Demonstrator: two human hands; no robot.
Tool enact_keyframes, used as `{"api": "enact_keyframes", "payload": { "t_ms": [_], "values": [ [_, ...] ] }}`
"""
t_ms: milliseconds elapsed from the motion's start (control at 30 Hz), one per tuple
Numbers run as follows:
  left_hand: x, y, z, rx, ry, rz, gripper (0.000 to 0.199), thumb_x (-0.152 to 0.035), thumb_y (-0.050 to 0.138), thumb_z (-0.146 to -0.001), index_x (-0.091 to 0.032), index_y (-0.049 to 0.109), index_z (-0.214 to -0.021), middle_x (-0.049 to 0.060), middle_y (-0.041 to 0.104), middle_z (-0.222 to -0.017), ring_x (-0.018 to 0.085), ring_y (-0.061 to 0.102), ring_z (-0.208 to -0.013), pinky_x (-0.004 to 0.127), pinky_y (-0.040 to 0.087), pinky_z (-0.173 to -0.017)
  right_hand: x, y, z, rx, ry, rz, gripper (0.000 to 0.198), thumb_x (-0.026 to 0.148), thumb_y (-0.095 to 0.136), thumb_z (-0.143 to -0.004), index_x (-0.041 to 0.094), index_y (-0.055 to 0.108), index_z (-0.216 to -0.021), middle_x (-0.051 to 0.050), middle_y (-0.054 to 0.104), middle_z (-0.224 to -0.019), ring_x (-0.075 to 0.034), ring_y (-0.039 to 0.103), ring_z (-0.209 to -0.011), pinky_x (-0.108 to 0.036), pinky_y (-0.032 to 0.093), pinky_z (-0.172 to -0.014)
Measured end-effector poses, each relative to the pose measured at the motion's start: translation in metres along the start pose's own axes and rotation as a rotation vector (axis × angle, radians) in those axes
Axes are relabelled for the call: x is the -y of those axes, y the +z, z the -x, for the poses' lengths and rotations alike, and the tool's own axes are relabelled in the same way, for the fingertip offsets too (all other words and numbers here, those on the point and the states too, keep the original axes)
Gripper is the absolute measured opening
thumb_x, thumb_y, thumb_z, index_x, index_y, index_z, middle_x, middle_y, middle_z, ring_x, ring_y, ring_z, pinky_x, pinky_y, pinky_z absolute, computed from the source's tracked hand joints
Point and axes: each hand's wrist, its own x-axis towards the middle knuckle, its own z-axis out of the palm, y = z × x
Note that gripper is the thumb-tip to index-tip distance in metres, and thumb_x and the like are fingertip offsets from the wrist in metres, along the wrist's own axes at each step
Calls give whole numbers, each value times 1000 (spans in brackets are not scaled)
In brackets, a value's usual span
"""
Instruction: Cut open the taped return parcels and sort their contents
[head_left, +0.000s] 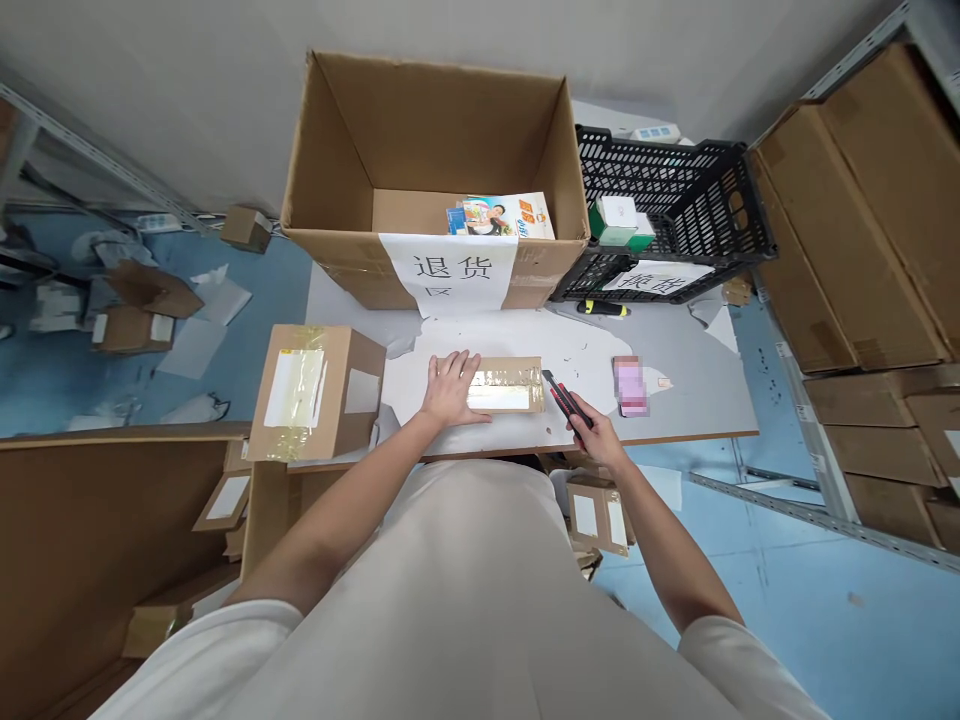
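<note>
A small cardboard box (517, 372) with shiny tape and a white label lies on the table in front of me. My left hand (448, 390) steadies its left end, fingers spread towards the far side and thumb along the near edge; part of the box is hidden beneath it. In my right hand (596, 437) is a black and red utility knife (564, 400), its tip at the box's right end. Whether the tip touches the cardboard I cannot tell.
A large open carton (345, 255) with printed packets stands behind, beside a black plastic crate (720, 235). A taped box (337, 390) stands left. A yellow-black cutter (602, 308) and a pink, blurred-out item (630, 386) lie on the white table (697, 400). Shelved cartons (862, 240) stand right.
</note>
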Motion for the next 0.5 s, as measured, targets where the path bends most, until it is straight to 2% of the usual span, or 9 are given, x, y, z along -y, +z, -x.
{"api": "enact_keyframes", "payload": {
  "t_ms": [200,500],
  "values": [
    [0,0,-2,-32,19,26,111,-65,69,-56,-14,30,-147,21,36,-147,41,31,-134,59,6,-114,5,-19,0,153,44,29,76,53,58,-82,25,34,-147,5,52,-68,-5,41,-41,-19,36,-36],
    [0,1,-2,-23,16,21,113,-64,71,-54,-13,30,-147,21,35,-148,41,32,-132,59,7,-114,7,-33,18,247,55,105,74,48,58,-83,21,35,-147,6,49,-58,-7,39,-39,-19,35,-35]
  ]
}}
